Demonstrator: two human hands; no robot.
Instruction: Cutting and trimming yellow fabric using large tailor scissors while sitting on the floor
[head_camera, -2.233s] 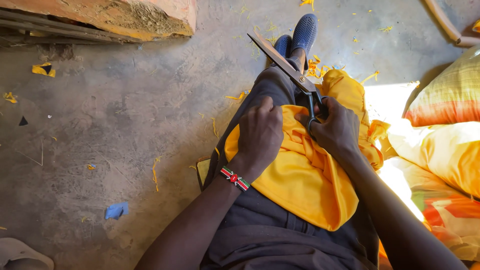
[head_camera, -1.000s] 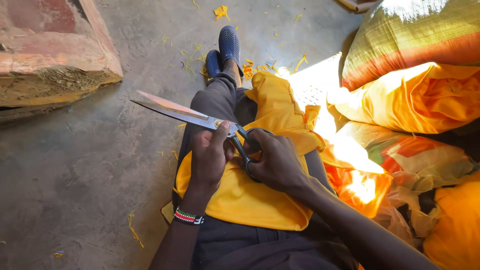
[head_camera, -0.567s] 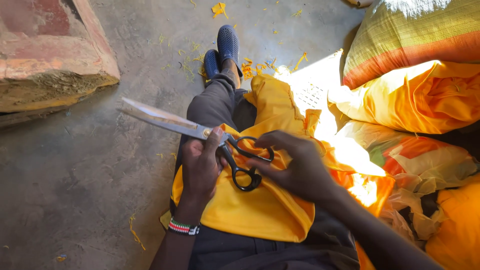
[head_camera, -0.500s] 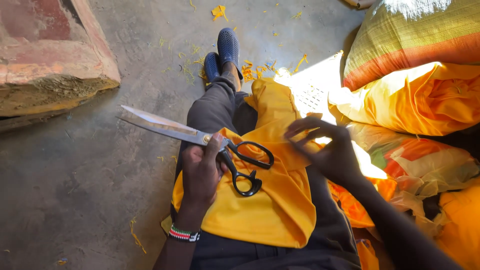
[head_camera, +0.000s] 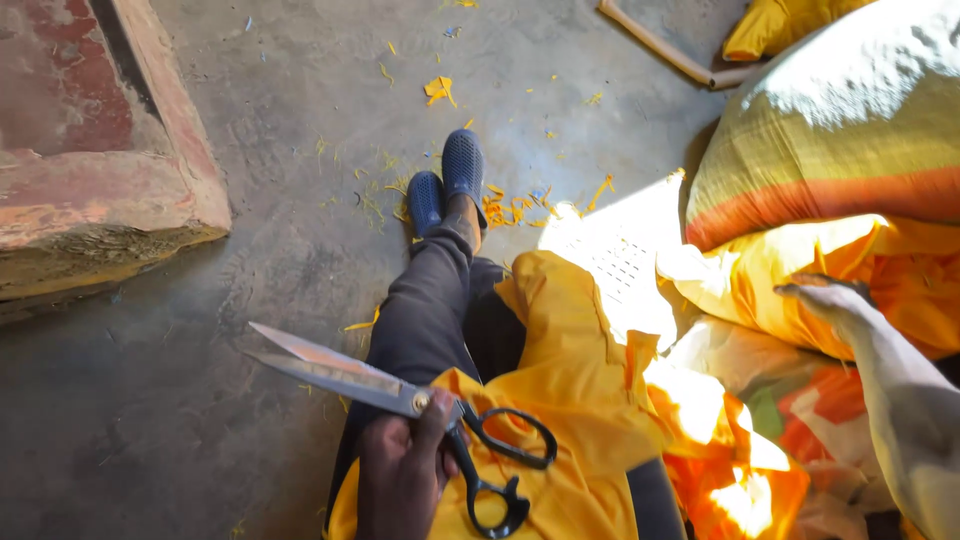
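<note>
Here, large steel scissors (head_camera: 400, 400), black handles, blades slightly apart

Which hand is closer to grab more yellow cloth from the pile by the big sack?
Probably the right hand: it is stretched out over the yellow cloth pile below the sack. The left hand is busy holding the scissors on the lap.

The person wears dark grey trousers (head_camera: 425, 310) and dark blue perforated slip-on shoes (head_camera: 447, 180). Both forearms are bare, with no sleeves in sight: the left hand (head_camera: 400, 480) and right hand (head_camera: 825, 300) carry no rings.
</note>
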